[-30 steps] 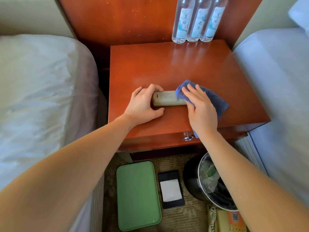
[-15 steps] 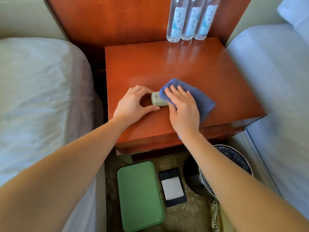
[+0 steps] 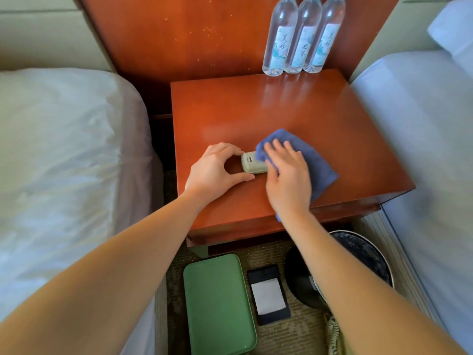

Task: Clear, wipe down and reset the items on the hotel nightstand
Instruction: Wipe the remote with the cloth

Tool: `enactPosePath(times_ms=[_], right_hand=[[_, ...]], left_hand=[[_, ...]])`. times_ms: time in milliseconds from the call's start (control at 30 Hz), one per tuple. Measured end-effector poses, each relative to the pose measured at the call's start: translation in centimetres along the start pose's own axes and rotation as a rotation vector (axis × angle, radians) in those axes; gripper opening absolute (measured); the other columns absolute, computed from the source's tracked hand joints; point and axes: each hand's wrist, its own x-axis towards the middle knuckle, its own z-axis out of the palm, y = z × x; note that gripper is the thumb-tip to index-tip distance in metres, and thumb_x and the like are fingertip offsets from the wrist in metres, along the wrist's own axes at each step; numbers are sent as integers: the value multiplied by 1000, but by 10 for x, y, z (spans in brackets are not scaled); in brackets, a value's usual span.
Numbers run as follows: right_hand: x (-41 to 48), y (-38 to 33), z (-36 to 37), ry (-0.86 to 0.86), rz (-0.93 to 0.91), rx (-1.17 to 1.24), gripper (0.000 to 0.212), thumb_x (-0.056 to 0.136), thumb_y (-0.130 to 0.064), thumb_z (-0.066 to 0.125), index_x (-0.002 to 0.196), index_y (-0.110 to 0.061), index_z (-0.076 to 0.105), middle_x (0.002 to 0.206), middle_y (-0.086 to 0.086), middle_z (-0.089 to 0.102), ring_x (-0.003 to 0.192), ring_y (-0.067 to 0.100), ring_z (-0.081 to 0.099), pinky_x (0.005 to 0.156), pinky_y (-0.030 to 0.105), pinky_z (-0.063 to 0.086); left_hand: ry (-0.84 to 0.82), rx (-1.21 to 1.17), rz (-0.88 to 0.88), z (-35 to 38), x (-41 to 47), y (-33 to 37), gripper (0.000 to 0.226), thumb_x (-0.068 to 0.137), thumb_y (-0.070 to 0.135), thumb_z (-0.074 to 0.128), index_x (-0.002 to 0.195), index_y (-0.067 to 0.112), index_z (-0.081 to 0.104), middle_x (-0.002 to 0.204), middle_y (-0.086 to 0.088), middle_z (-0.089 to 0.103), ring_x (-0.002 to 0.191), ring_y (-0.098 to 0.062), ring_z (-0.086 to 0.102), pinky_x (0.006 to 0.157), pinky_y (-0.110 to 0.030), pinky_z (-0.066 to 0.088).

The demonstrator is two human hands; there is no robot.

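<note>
Your left hand [image 3: 215,172] pinches the beige plastic remote [image 3: 252,163], lying left-right; your flat right hand [image 3: 289,180] presses blue cloth [image 3: 318,165] over it; wooden nightstand [image 3: 230,111] open behind.

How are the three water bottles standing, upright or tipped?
Upright: all three bottles stand on their bases, side by side, at the nightstand's back edge.

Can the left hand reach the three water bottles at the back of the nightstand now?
Probably yes: the nightstand top between the left hand and the bottles is bare. But the hand holds the remote, so it must release that first.
</note>
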Motion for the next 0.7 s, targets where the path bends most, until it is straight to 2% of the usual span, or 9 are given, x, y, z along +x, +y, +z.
enactPosePath(times_ms=[67,167,300,333,400,467,567,633,700], right_hand=[[-7,-21,8,-68,-116,17,37,94,-13,49,127,-9,64,133,9,60,129,30,51,109,45,35],[-2,-6,0,-156,-235,14,38,97,-17,44,131,-11,61,136,4,59,132,22,49,113,32,27],[11,47,-30,-136,-83,-24,37,99,-11,47,134,-9,57,140,4,55,137,19,42,111,20,22],[12,53,-32,-120,-42,-46,37,100,-11,46,135,-10,56,142,4,52,139,18,39,112,19,23],[12,38,-27,-49,25,-65,35,98,-8,47,130,-6,60,138,10,56,134,26,46,110,29,32],[6,4,-10,-10,-73,-26,32,91,-2,51,120,2,65,124,18,64,118,36,58,102,37,36],[-7,-31,9,-108,-226,12,34,92,-9,52,123,-1,64,127,14,64,122,30,56,107,36,33],[-8,-16,1,-120,-279,13,35,94,-9,50,125,-1,63,129,13,63,124,28,55,109,33,30],[-5,17,-17,-94,-246,7,34,93,-4,52,125,1,62,129,13,63,125,27,54,111,32,32]], left_hand=[[0,-2,9,-1,-1,1,53,76,51,75,121,26,62,125,13,58,122,-8,45,91,-29,44],[1,-5,10,-2,-2,2,54,76,51,75,122,26,62,126,13,58,122,-8,45,93,-31,44],[-26,0,-10,-1,0,-1,55,73,59,75,120,33,61,126,20,56,123,-2,42,89,-25,41],[-27,4,-13,-1,0,-1,55,73,59,74,120,33,61,127,20,56,123,-2,42,88,-25,40],[-20,3,-14,0,0,0,55,72,59,75,119,33,61,126,20,56,122,-1,42,86,-24,39],[-12,-2,-9,0,0,0,53,74,56,75,118,30,62,125,19,57,121,-3,43,85,-24,38],[5,-25,-5,-1,-1,0,46,80,43,73,120,25,62,122,13,58,119,-8,46,89,-31,45],[0,-21,4,-1,-1,-1,47,78,47,74,119,26,62,122,14,58,119,-7,46,88,-31,45],[-12,-2,10,0,-1,-1,53,74,56,74,118,29,63,124,18,57,120,-4,45,87,-26,42]])
